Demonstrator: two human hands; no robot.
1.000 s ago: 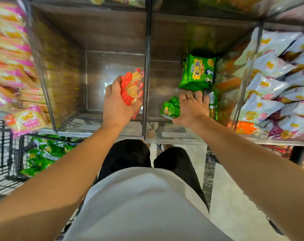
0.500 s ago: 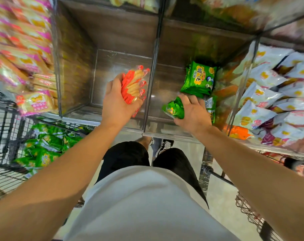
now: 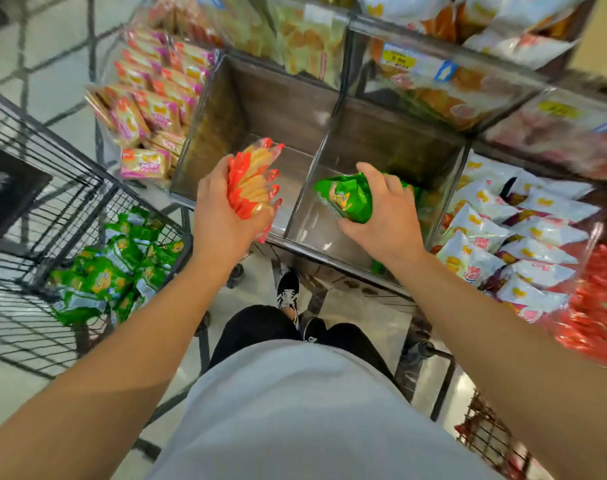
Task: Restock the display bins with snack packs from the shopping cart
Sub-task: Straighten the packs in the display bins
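Clear bin (image 3: 297, 233) rims lie under both hands: left hand (image 3: 219, 216) grips orange packs (image 3: 253, 181), right hand (image 3: 381, 216) seemingly green pack (image 3: 347, 197).

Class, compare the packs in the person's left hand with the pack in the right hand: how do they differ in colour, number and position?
The left hand grips several orange packs above the left bin; the right hand grips what looks like one green pack above the right bin. The orange packs show pale biscuits through clear wrap; the green pack is opaque. Both are held, not yet dropped.

The clear display bins (image 3: 444, 188) hold pink-edged packs (image 3: 149, 112), white packs (image 3: 503, 237) and, seemingly, green packs (image 3: 409, 195).
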